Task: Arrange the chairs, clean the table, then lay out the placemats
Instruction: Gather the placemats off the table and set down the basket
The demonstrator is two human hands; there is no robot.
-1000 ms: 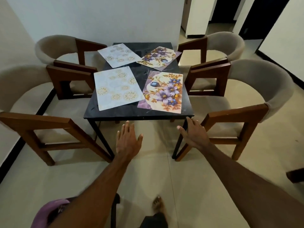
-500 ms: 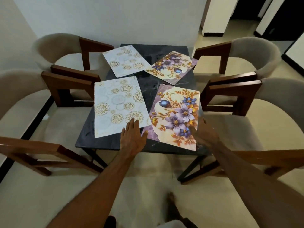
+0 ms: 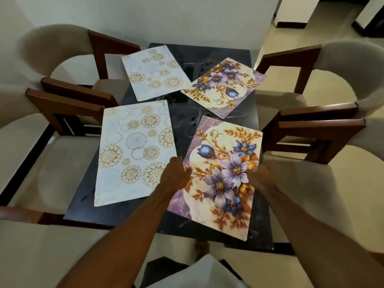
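The surface (image 3: 187,55) was a dark, marble-patterned square top, streaked and glossy, set against a plain pale wall at 12 o'clock, with a pale tiled floor (image 3: 31,256) below. Four chairs with brown wooden arms and beige padded curved backs flanked it: two at 9 o'clock (image 3: 62,104), two at 3 o'clock (image 3: 311,125).

Four thin, flat, rectangular placemats with rounded corners lay on the surface. The near gold-circle placemat (image 3: 133,150) ran its long axis roughly 6 to 12 o'clock; the far gold-circle placemat (image 3: 154,71) tilted toward 11. The near floral placemat (image 3: 224,173) leaned toward 1 o'clock; the far floral placemat (image 3: 224,86) lay skewed toward 2 o'clock.

The left hand (image 3: 176,175) lay at the near floral placemat's left edge, the right hand (image 3: 261,176) at its right edge. Both were blurred; their grip could not be determined.
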